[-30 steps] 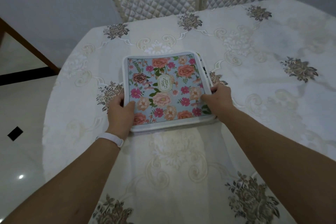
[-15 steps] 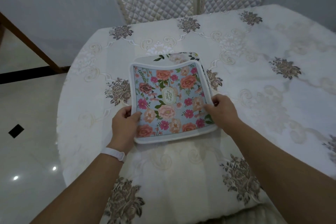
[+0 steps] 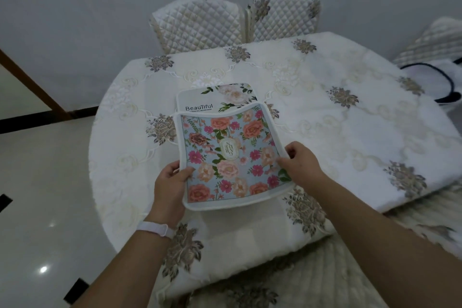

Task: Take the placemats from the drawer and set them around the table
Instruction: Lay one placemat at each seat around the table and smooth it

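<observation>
The left hand (image 3: 170, 186) pinched the left edge of the blue floral placemat (image 3: 231, 155), thumb on top and fingers curled under the white border, out of sight. The right hand (image 3: 301, 164) pinched the right edge the same way, thumb over the print and fingers tucked beneath. A white band (image 3: 152, 229) circled the left wrist.

Held between both grips, the blue floral placemat was raised at its near edge over the tabletop (image 3: 350, 132), its far edge bowed; whether that edge touched the mat below could not be told. It was a rounded rectangle with a white rim, a pale blue ground crowded with pink, coral and peach flowers, and a small oval emblem at the centre whose lettering was too fine to read.

At twelve o'clock from it lay a second placemat (image 3: 200, 99), white, mostly covered; only its far strip showed, with pale roses and the word "Beautiful" over a smaller line too small to read.

The tabletop wore a cream embroidered cloth. Two quilted chairs (image 3: 197, 27) stood at twelve o'clock, and a third chair (image 3: 435, 37) was cut off at two o'clock. A white thing with dark trim (image 3: 435, 77) at the right edge was hard to make out.
</observation>
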`<state>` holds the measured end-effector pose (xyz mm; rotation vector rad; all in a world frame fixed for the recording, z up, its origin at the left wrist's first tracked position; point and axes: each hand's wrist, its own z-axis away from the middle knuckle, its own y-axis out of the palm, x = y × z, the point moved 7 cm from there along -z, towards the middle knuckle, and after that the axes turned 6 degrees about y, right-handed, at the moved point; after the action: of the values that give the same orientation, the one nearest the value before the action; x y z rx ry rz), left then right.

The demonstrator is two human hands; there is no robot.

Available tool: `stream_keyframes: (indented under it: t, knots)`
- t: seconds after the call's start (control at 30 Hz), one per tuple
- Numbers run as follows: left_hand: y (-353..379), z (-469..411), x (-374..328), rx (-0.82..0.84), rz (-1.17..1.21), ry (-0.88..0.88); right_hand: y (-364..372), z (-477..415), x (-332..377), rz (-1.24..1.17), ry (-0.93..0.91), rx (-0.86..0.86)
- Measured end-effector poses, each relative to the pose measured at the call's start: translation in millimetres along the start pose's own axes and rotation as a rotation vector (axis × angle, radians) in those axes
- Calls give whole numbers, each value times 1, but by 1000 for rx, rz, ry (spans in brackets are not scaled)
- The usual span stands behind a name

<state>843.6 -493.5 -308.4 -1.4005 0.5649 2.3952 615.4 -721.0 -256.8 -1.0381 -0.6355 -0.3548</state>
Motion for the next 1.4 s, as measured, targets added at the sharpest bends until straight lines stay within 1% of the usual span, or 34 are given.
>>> stream_keyframes:
  t: [0.17, 0.33, 0.63, 0.87, 1.13, 1.3, 1.4]
  knots:
    - [7, 31, -18, 82, 20, 37, -33, 45, 1, -6, -36, -98]
    - [24, 52, -25, 167, 9, 79, -68, 85, -9, -101, -31, -194]
    - [73, 95, -20, 292, 20, 70, -123, 137, -53, -150, 36, -301]
    - [132, 133, -16, 383, -40, 89, -172, 161, -98, -237, 58, -404]
    - [233, 207, 18, 468, -85, 89, -254, 181, -196, -382, 109, -453]
    - [317, 281, 57, 506, -163, 95, -322, 197, -291, -490, 189, -472]
    - [369, 322, 75, 548, -195, 91, -368, 208, -338, -532, 203, -495]
